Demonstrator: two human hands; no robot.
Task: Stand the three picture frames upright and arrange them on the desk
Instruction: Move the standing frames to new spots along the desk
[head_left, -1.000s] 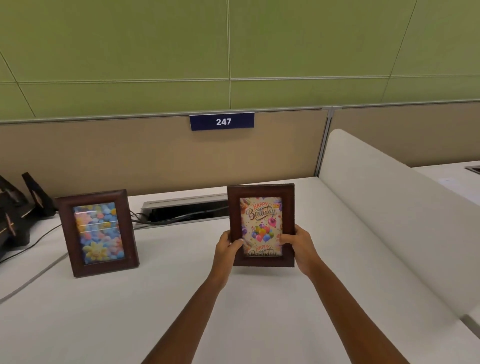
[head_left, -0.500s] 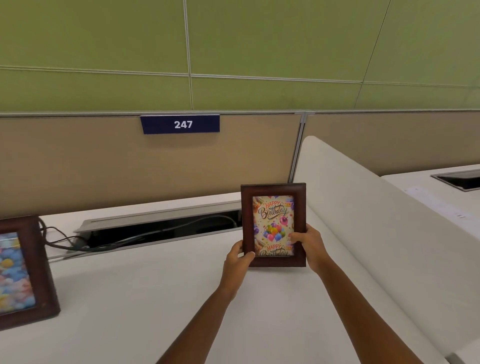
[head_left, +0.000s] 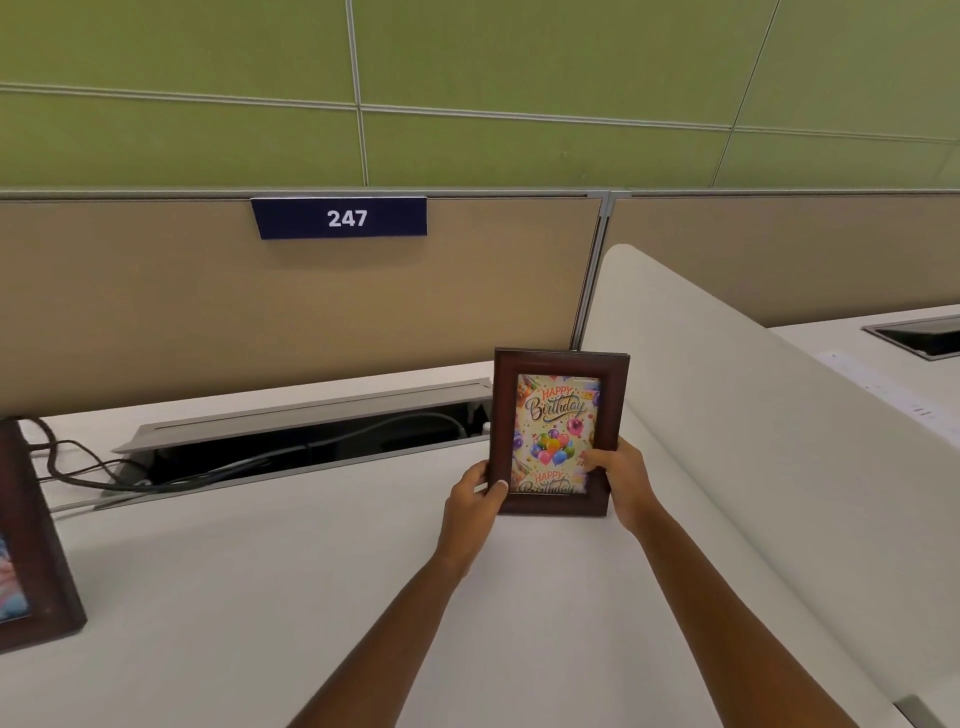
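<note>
Picture frames are visible in two places on the white surface. At the far left edge of the view, a dark wooden frame stands upright on the surface; it is cut off by the picture border, and only a strip of its colourful print is visible. Behind it, black cables run across the surface into an open cable tray with a raised grey lid, set along the back edge. Above the tray, a beige partition carries a dark blue plate marked "247". A green panelled wall rises above the partition.

Right of centre, the birthday frame stands upright in portrait position, near the right end of the cable tray and just beside the white curved divider. Its dark wooden border surrounds a card printed with "Happy Birthday" and balloons. Whether its bottom edge rests on the surface or hangs just above it cannot be determined.

The left hand grips the lower left edge of the birthday frame, thumb on the front border. The right hand grips the lower right edge, thumb lying across the border onto the glass. Both forearms extend from the bottom of the view.

At the far right, beyond the divider, a neighbouring desk shows a second cable tray.
</note>
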